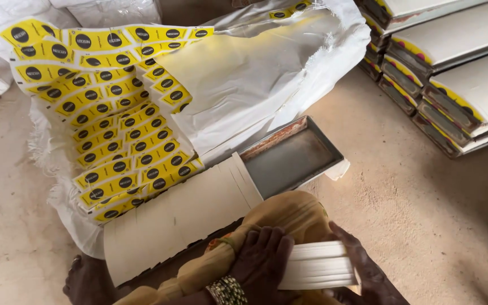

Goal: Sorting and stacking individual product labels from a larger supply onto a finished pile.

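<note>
Head view, looking down at a seated person's lap. Both hands grip a stack (320, 265) of thin white card strips, held flat and level across the knee, which is draped in mustard cloth (289, 217). The left hand (264, 257), with beaded bangles (227, 291) at the wrist, is closed over the stack's left end, fingers curled across its top. The right hand (362, 271) clasps the right end, its thumb lying on the upper edge. The stack shows many fine parallel layers along its long side and a plain, unprinted top face. Just beyond the knee, a large pale card sheet (182, 217) lies on the floor, partly covering a shallow grey metal tray (295, 158). Left of the tray, overlapping rows of yellow labels (114, 130) with black ovals spill from an open white sack (266, 73). At upper right, more trays (453, 85), lined white, stand stacked on the sandy floor (425, 214).
</note>
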